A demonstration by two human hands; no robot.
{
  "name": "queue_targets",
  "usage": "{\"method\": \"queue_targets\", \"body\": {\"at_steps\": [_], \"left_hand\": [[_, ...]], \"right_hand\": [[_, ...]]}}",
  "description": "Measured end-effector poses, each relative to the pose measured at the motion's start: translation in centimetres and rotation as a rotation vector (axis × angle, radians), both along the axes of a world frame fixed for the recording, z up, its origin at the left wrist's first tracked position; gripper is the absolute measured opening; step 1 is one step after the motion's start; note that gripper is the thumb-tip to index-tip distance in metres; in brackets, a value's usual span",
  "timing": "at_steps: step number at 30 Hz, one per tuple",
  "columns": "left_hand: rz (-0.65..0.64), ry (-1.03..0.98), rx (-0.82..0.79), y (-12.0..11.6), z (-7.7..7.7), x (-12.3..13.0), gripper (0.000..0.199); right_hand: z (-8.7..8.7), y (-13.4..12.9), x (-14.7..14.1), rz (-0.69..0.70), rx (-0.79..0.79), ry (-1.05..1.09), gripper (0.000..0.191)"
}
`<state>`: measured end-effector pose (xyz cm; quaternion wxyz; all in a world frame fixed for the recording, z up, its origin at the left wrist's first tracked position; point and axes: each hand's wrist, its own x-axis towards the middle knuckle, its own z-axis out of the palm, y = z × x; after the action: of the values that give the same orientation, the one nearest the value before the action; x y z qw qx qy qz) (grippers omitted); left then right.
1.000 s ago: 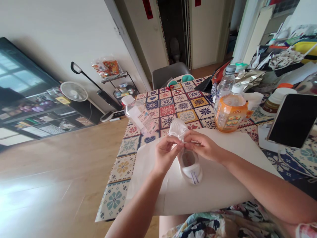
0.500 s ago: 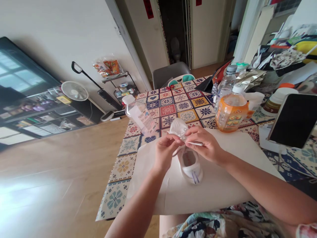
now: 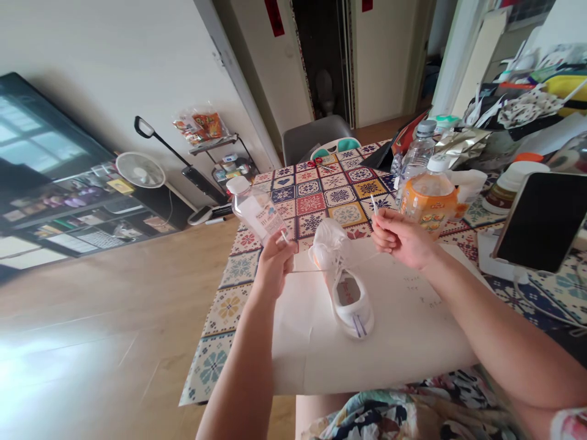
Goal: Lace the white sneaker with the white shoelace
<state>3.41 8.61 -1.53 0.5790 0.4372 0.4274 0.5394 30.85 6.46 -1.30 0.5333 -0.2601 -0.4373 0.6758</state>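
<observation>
A white sneaker (image 3: 351, 299) sits on a large sheet of white paper (image 3: 413, 348), its opening facing up and its heel toward me. Crumpled white tissue (image 3: 328, 247) bulges from its far end. A thin white shoelace (image 3: 316, 269) runs out from the top of the sneaker to both hands. My left hand (image 3: 274, 267) pinches one lace end left of the sneaker, and my right hand (image 3: 401, 239) pinches the other to the right. Both lace tips stick up above my fingers.
A clear plastic bottle (image 3: 257, 211) lies just past my left hand. An orange-labelled bottle (image 3: 428, 205) and a water bottle (image 3: 417, 156) stand beyond my right hand. A dark tablet (image 3: 543, 223) stands at the right, and red-handled scissors (image 3: 316, 162) lie far back on the patterned tablecloth (image 3: 330, 195).
My hands have moved apart from above the sneaker, the left going left and the right going right. The shoelace now stretches between them, and the sneaker's opening shows more.
</observation>
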Motion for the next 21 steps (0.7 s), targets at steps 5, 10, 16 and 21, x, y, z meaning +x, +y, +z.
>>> {"method": "queue_targets", "body": {"at_steps": [5,10,16,21], "left_hand": [[-0.127,0.502,0.063,0.3,-0.3,-1.1,0.033],[-0.434,0.834,0.002,0.3,-0.8,-1.5,0.024],[-0.612,0.905,0.032,0.4,-0.7,-2.2,0.019],[-0.715,0.885,0.162,0.3,-1.0,-1.8,0.018]], "right_hand": [[0.2,0.1,1.7,0.209,-0.094,-0.211,0.032],[0.5,-0.2,2.2,0.385,-0.078,-0.279,0.029],[0.5,-0.3,2.2,0.408,-0.044,-0.324,0.029],[-0.2,-0.3,1.6,0.464,0.009,-0.445,0.036]]}}
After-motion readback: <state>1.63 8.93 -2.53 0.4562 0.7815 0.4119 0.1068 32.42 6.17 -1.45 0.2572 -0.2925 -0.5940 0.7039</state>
